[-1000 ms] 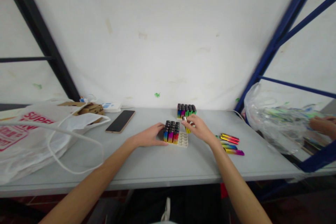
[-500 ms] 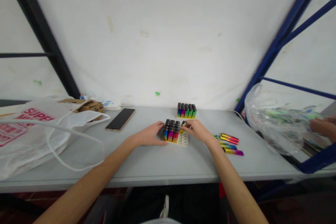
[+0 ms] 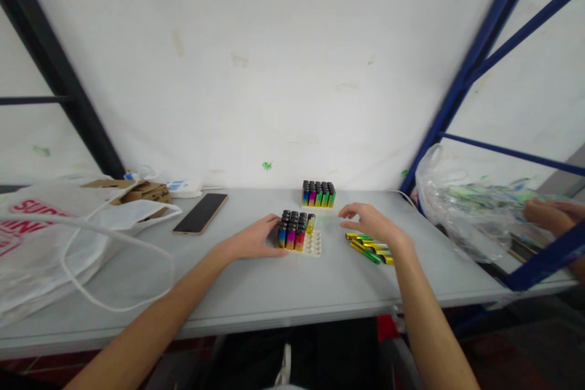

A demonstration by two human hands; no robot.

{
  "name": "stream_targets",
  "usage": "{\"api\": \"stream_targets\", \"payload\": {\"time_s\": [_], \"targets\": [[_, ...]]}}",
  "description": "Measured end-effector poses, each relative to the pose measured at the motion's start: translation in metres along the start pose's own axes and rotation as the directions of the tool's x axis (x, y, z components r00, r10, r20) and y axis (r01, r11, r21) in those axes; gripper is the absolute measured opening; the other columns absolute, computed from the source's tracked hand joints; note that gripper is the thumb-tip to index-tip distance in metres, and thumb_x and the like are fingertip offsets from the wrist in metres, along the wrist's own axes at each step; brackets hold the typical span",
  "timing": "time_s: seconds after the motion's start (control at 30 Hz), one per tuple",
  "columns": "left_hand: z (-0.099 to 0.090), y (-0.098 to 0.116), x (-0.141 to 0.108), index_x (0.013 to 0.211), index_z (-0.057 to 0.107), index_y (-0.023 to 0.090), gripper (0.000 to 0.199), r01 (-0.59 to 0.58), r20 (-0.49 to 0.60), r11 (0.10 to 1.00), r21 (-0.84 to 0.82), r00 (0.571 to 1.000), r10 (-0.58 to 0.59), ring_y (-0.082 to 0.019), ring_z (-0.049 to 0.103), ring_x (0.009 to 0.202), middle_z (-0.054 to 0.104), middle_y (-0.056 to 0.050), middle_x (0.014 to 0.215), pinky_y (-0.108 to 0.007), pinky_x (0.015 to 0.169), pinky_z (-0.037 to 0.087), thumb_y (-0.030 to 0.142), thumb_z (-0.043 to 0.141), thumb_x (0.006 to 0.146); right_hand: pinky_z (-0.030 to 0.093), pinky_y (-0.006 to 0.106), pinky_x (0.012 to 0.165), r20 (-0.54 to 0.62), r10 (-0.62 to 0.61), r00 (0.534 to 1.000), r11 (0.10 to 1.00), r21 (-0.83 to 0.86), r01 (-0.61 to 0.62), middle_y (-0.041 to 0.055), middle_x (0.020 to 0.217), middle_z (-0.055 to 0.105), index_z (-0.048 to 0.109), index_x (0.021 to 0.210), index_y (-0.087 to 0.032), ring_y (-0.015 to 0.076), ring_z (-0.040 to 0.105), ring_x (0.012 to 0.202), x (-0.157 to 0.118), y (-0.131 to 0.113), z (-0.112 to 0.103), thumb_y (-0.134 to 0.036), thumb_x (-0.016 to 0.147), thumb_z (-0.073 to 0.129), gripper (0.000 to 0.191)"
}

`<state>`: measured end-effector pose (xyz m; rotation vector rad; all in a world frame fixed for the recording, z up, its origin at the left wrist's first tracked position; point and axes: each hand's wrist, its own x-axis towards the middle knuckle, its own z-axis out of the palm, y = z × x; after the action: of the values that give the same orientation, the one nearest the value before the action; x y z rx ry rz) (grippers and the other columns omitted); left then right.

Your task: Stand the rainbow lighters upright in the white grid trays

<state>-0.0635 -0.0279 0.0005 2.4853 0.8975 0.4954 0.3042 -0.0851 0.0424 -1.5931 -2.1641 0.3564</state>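
Colourful lighters [image 3: 291,237] with black tops stand upright in rows in a white tray [image 3: 312,245] whose right part shows bare slots. A yellow lighter [image 3: 311,224] stands at the tray's back, right of the rows. My left hand [image 3: 259,236] is around the left side of the tray, thumb at the front and fingers behind, against the lighters. My right hand [image 3: 368,220] hovers with fingers apart and nothing in them, right of the tray, just above and behind a loose pile of lighters [image 3: 371,250] lying on the table.
Another block of upright lighters [image 3: 319,195] stands near the wall. A phone [image 3: 201,213], a white plastic bag [image 3: 41,256], a looped white cable and a cardboard box [image 3: 148,192] are at the left. Clear plastic bags [image 3: 457,219] and another person's hands [image 3: 548,213] are at the right.
My right hand has let go of the yellow lighter, which now stands in the tray, and has moved right. The loose lighters lie in a different arrangement. The view has shifted slightly.
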Motion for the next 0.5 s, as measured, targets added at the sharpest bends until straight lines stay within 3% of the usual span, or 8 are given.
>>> {"api": "stream_targets", "payload": {"time_s": [0.1,0.2,0.37,0.5], "targets": [[0.0,-0.001,0.0,0.139,0.065,0.016,0.074,-0.003,0.005,1.0,0.018,1.0,0.003,-0.04,0.064,0.133,0.066,-0.017,0.142,-0.048,0.12,0.05,0.054,0.086,0.079,0.056,0.034,0.091,0.094,0.185,0.978,0.981,-0.086,-0.177,0.0108,0.11,0.082,0.085,0.107,-0.019,0.0282,0.076,0.103,-0.012,0.021,-0.013,-0.026,0.085,0.084,0.023],[0.0,-0.001,0.0,0.138,0.065,0.015,0.073,-0.006,0.0,1.0,0.01,1.0,0.006,-0.041,0.064,0.132,0.067,-0.017,0.143,-0.05,0.12,0.049,0.053,0.086,0.078,0.055,0.032,0.084,0.17,0.321,0.932,0.94,-0.176,-0.291,0.0099,0.11,0.082,0.086,0.097,-0.021,0.0288,0.076,0.101,-0.014,0.035,-0.008,-0.026,0.078,0.088,0.02],[0.0,-0.001,0.0,0.139,0.065,0.017,0.075,-0.005,-0.006,1.0,-0.005,1.0,0.005,-0.041,0.065,0.133,0.067,-0.016,0.144,-0.049,0.12,0.049,0.053,0.087,0.077,0.052,0.03,0.078,0.065,0.244,0.967,0.964,-0.125,-0.235,0.0104,0.104,0.081,0.075,0.095,-0.019,0.0247,0.073,0.092,-0.003,0.035,0.006,-0.027,0.085,0.08,0.013],[0.0,-0.001,-0.001,0.14,0.065,0.018,0.077,0.007,-0.004,1.0,-0.017,1.0,-0.007,-0.04,0.065,0.133,0.067,-0.016,0.144,-0.048,0.119,0.05,0.056,0.087,0.078,0.051,0.031,0.076,0.021,0.101,0.995,0.986,0.133,-0.103,0.0046,0.087,0.08,0.063,0.104,-0.022,0.0218,0.072,0.079,0.004,0.019,0.007,-0.035,0.098,0.065,0.015]]}}
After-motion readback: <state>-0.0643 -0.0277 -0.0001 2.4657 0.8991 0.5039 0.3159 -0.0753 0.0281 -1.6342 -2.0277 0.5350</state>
